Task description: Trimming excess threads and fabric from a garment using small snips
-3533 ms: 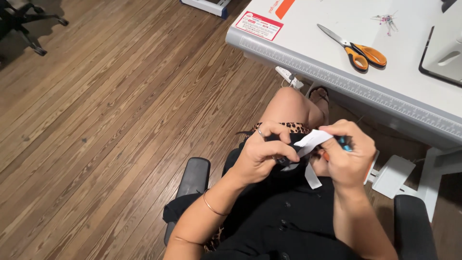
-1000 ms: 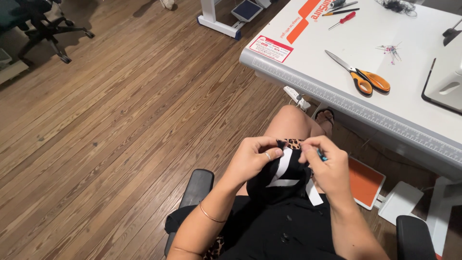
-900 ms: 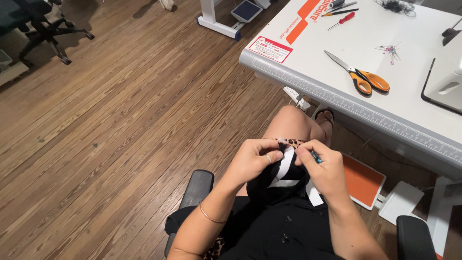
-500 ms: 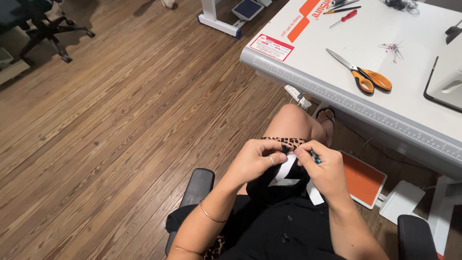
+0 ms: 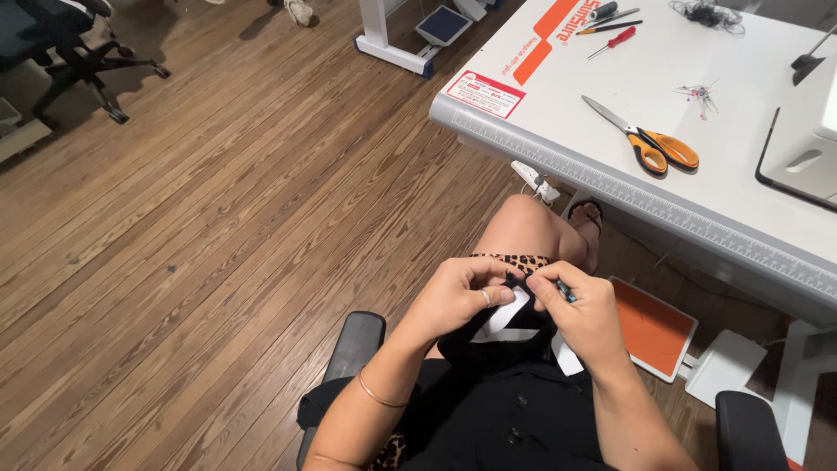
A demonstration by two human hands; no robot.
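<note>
I sit on a chair with black fabric bunched in my lap, and a white strip lies across it. My left hand pinches the fabric and the strip at their top edge. My right hand presses against the same spot from the right and grips a small blue-tipped tool between its fingers. Both hands touch each other above my bare knee. The fingers hide the tool's working end.
A white work table stands ahead on the right, bearing orange-handled scissors, screwdrivers and a sewing machine. An orange foot pedal lies under it. Chair armrests flank me. An office chair stands far left on the wooden floor.
The white strip, held up between both hands before, now lies lower against the black fabric. My hands have closed in tighter together at its top. The view has shifted slightly.
</note>
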